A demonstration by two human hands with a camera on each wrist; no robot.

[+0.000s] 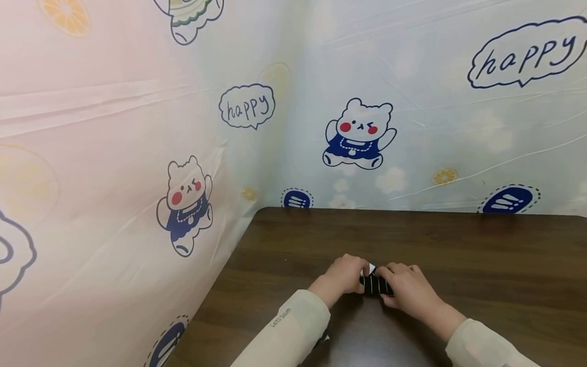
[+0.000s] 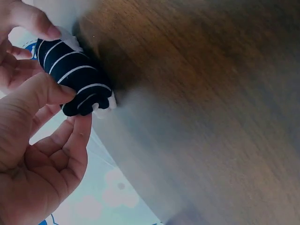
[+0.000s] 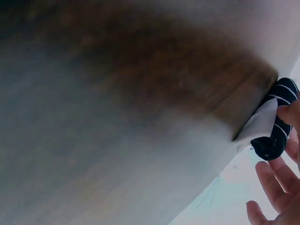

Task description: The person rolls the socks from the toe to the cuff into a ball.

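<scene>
A tight roll of black cloth with thin white stripes [image 1: 377,286] lies on the table between both hands. Its spiral end [image 2: 86,104] faces out in the left wrist view, and a white flap [image 3: 262,121] hangs from it in the right wrist view. My left hand [image 1: 347,272] grips the left end, thumb on one side and fingers underneath. At the other end my right hand [image 1: 409,286] pinches the roll between thumb and fingers. Both hands cover parts of the cloth.
The dark brown wooden table [image 1: 412,234] meets a curtain printed with bears [image 1: 359,135] at its back and left. A small dark item with a white edge [image 1: 325,337] shows beside the left sleeve [image 1: 289,326], mostly hidden.
</scene>
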